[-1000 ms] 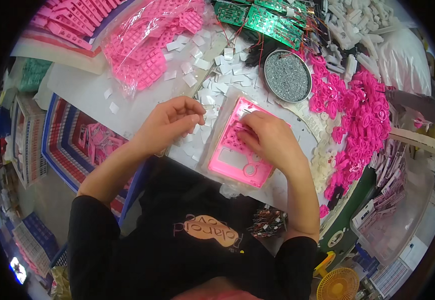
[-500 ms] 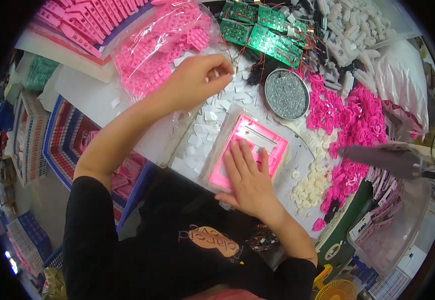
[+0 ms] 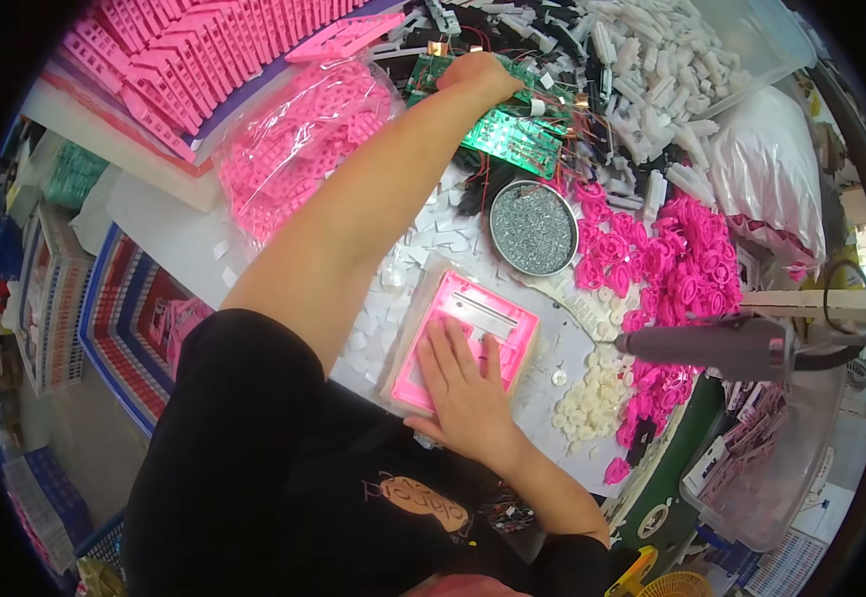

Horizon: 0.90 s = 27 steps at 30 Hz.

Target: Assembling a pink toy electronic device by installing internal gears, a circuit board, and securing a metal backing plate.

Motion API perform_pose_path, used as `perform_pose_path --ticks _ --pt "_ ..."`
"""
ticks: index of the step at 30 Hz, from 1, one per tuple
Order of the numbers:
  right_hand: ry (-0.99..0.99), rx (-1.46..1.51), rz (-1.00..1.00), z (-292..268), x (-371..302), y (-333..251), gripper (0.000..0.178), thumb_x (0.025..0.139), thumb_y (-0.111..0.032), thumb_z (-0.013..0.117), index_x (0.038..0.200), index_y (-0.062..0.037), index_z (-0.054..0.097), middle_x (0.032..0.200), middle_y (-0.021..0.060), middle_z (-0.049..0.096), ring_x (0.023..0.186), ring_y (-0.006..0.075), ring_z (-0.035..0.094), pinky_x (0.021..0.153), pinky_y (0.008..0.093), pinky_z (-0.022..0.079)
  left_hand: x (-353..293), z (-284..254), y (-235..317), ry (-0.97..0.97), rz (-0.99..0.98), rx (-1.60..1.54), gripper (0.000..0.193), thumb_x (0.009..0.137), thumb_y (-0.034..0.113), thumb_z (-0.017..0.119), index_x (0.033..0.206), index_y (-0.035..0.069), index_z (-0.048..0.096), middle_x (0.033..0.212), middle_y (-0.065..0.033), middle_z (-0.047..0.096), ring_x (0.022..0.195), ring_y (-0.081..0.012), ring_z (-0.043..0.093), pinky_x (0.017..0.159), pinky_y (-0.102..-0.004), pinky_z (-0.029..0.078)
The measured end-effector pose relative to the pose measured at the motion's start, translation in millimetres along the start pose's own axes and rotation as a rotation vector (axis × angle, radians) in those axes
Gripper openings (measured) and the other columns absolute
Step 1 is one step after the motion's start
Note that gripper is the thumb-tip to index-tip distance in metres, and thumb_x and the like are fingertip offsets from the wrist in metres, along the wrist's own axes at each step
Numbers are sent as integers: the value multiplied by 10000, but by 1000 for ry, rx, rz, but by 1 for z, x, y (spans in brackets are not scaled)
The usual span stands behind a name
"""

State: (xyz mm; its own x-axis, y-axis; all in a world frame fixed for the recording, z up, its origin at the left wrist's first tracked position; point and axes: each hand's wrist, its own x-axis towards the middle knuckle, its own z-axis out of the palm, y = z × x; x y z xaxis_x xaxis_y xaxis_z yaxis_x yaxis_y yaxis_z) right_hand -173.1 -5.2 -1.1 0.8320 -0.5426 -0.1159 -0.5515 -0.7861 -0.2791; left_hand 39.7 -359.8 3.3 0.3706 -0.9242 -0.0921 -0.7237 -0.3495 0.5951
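Note:
My left hand (image 3: 480, 78) reaches far forward to the group of green circuit boards (image 3: 513, 141). Its fingers curl down onto one board at the back, and the fingertips are partly hidden. In front of me, a pink plastic casing (image 3: 524, 333) with a silvery strip inside lies tilted on a flat block on the table. My right hand (image 3: 466, 393) rests flat across the casing, fingers spread, thumb at the near edge.
A round dish of small metal screws (image 3: 534, 229) stands beyond the casing. Right are pink plastic rings (image 3: 687, 259), cream round pieces (image 3: 592, 403) and a hanging powered screwdriver (image 3: 707, 346). A bag of pink parts (image 3: 299, 144) lies left. White plastic pieces (image 3: 652, 70) are heaped behind.
My left hand has moved forward from above the white scraps to the circuit boards. My right hand stays on the casing. The whole view has shifted slightly.

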Motion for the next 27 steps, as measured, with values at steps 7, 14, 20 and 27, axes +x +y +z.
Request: perform_pose_path --ticks 7,14,20,27 --pt "25 22 37 4 -2 1 1032 738 -515 783 1520 11 362 1619 199 293 1526 357 228 1159 666 222 -20 6 41 185 130 -67 276 815 175 680 1067 94 759 1125 -171 730 1076 -370 697 911 -453 561" --pt "43 9 16 3 -1 -1 1016 741 -488 793 1521 1 363 1621 198 285 1524 365 229 1160 668 219 -4 25 16 323 89 -130 201 817 205 670 974 93 727 986 -171 725 939 -395 694 753 -504 539" --pt "338 292 -95 -10 -6 14 781 798 -405 791 1438 -66 501 1525 213 419 1444 424 338 1131 621 298 -55 -27 24 436 535 -646 304 842 251 757 784 34 552 721 -113 581 654 -310 572 640 -439 475" --pt "648 1314 42 -71 11 68 426 948 -235 670 1304 -16 586 1146 130 678 945 200 656 843 350 531 -165 -77 -4 533 1268 -540 171 817 29 710 883 45 553 904 -78 589 808 -298 589 710 -387 479"
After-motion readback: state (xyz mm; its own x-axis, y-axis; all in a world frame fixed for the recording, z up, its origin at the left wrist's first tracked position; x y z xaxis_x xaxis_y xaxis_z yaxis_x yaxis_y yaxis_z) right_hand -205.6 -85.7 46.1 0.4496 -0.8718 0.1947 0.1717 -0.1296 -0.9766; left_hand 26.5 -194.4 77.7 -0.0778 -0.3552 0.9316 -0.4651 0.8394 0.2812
